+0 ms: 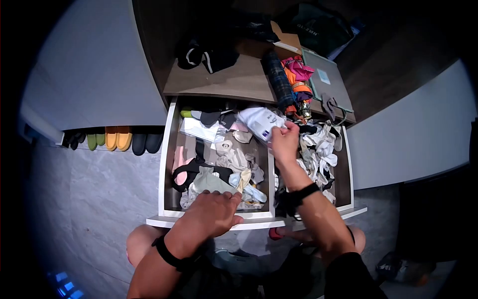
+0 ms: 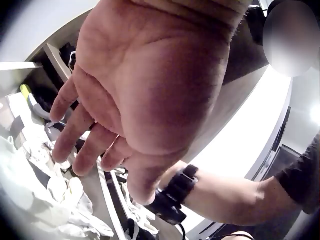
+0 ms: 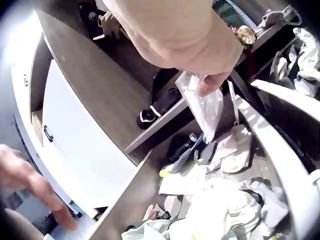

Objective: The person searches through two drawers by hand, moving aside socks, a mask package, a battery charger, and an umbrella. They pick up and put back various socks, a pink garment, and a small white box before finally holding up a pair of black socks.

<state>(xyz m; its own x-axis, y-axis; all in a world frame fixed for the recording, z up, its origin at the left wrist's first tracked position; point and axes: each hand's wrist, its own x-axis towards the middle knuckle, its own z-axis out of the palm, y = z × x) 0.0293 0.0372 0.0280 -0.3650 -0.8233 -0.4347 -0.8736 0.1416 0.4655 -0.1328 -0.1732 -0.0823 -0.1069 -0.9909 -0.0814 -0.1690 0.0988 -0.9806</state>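
Packet [image 1: 258, 122], one: at one o'clock in the head view, over drawer [image 1: 163, 184], pinched by right hand [image 1: 285, 144]; lifted, not set down. Left hand [image 1: 211, 212], seven o'clock: relaxed, empty. Cloth items [image 1: 234, 157], jumbled: work seemingly unfinished.

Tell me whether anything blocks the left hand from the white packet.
Nothing visible does: the right hand holds the white packet above the back of the drawer, the left hand is over its front, and the heaped fabric items between lie lower, inside.
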